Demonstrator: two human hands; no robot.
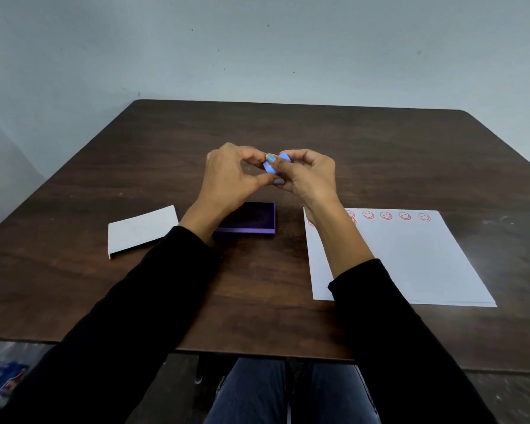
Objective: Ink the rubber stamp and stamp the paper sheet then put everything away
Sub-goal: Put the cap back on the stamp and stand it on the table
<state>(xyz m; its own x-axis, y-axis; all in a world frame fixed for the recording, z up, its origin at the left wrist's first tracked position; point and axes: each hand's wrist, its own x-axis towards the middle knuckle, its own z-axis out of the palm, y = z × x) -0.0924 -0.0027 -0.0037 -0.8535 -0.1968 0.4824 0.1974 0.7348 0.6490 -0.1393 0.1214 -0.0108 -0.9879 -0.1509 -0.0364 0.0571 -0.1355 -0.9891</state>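
Note:
Both my hands are raised above the middle of the table and meet around a small light-blue rubber stamp (271, 167). My left hand (231, 179) pinches it from the left with thumb and fingers. From the right, my right hand (309, 175) grips the same stamp. Below my left wrist lies the open purple ink pad (251, 220), partly hidden by my forearm. The white paper sheet (410, 261) lies to the right, with a row of red smiley prints (386, 215) along its far edge.
A white cardboard sleeve or lid (141, 229) lies on the left of the dark wooden table (135, 301). A grey wall stands behind the table. My knees show under the near edge, and a plastic bag (3, 381) sits at the lower left.

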